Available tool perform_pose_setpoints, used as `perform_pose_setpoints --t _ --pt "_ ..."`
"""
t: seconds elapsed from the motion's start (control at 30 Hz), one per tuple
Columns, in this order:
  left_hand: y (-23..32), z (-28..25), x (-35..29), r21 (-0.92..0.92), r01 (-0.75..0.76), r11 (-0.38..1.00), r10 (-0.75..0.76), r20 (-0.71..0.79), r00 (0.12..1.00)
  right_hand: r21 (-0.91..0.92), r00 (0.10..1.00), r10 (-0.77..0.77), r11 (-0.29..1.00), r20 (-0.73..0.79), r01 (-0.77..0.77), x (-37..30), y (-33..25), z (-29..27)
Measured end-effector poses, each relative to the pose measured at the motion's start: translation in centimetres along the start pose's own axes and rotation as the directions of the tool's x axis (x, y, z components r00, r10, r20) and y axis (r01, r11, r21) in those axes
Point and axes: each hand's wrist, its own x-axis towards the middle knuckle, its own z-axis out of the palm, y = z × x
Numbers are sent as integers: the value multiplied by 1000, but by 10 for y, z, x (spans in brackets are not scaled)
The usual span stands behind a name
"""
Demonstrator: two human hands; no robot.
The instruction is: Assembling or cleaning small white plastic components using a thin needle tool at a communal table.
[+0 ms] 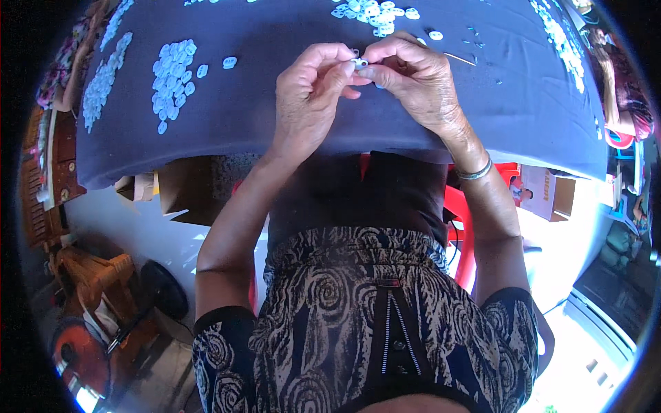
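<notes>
Over the dark cloth, both my hands meet at a small pale plastic piece (pixel 359 63). My left hand (pixel 306 93) pinches it from one side between thumb and fingers. From the other side, the thumb and forefinger of my right hand (pixel 421 86) close on it too; a bracelet circles that wrist. Fingertips hide much of the piece. A thin stick (pixel 460 59) shows beside my right hand; whether it lies on the cloth or is held, I cannot tell. Left of my hands lies a heap of similar pale oval pieces (pixel 171 79), with a loose piece (pixel 229 62) nearby.
Another heap (pixel 375 15) lies beyond my hands, and tiny parts (pixel 476 43) are scattered to its right. More pieces line the left (pixel 107 86) and right (pixel 561 45) sides of the cloth-covered table (pixel 234 131). Other people sit at both sides. Cardboard boxes (pixel 196 189) stand below.
</notes>
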Motion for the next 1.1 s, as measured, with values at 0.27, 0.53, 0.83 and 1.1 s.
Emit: perform_pose_setpoints --t 0.27,0.53,0.83,1.1 --pt "0 -3 -1 160 -59 985 56 21 998 47 995 94 994 16 -95 0 -11 0" --pt "0 -14 4 56 -20 998 15 84 996 51 986 153 986 65 -156 4 -15 1" --pt "-5 -30 15 -22 -51 998 47 -151 987 -397 999 -47 917 -26 33 20 4 -22" --pt "-14 -26 14 12 -29 1000 31 -208 978 -550 968 -145 801 204 236 37 12 -2"
